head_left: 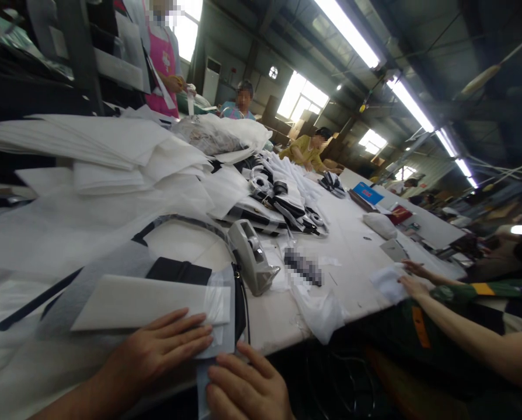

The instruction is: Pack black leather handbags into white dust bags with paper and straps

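Note:
My left hand (167, 347) lies flat with its fingers stretched out across a white, foam-like sheet (142, 303). Under that sheet is a grey and black item with a long strap, apparently a bag (180, 272). A clear plastic piece (217, 303) covers the sheet's right end. My right hand (250, 385) is at the table's front edge, its fingers loosely bent and apart. It touches or hovers over a pale bluish sheet (202, 388) hanging past the edge; I cannot tell which. Just beyond the bag stands a grey tape dispenser (252, 256).
White sheets (112, 146) are heaped at the left. Black-and-white bags (261, 216) and a tape roll (261, 178) lie mid-table. Crumpled plastic (317, 309) hangs over the front edge. A co-worker's hands (412, 280) hold white material at the right; several people work farther back.

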`<state>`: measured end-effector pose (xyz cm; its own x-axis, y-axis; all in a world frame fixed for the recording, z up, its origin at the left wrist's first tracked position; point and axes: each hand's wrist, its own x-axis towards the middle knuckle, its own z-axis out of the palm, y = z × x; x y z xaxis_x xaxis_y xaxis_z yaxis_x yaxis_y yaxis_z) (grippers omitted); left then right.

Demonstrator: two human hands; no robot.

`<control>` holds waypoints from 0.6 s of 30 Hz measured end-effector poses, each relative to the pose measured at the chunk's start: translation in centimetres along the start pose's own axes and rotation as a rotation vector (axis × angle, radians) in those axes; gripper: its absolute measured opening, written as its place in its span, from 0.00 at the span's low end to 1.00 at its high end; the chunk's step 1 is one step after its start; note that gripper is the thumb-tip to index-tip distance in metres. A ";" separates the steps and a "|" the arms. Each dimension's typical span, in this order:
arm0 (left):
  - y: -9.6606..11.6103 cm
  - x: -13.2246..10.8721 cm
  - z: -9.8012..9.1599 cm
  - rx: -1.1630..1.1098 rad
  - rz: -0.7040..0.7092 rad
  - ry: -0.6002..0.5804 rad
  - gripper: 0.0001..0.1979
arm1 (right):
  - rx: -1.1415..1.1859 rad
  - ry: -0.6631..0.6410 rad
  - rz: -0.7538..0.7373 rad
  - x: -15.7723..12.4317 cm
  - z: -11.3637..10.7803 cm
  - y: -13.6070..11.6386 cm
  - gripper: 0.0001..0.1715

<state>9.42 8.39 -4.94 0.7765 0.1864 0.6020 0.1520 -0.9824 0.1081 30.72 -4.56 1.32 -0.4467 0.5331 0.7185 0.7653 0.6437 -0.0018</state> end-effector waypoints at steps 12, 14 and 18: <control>0.3 0.0 0.0 0.022 0.039 0.026 0.19 | 0.084 -0.029 0.131 3.9 -0.2 1.2 0.11; 0.4 -0.2 0.4 0.022 0.043 0.021 0.19 | 0.104 -0.042 0.199 4.2 0.5 1.8 0.12; 0.4 -0.3 0.9 0.046 0.038 0.005 0.18 | 0.145 -0.036 0.337 4.5 2.1 3.0 0.15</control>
<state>9.80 7.98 -5.80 0.7791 0.1487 0.6091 0.1507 -0.9874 0.0483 30.00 0.89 3.07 -0.1987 0.7458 0.6359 0.8000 0.4982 -0.3344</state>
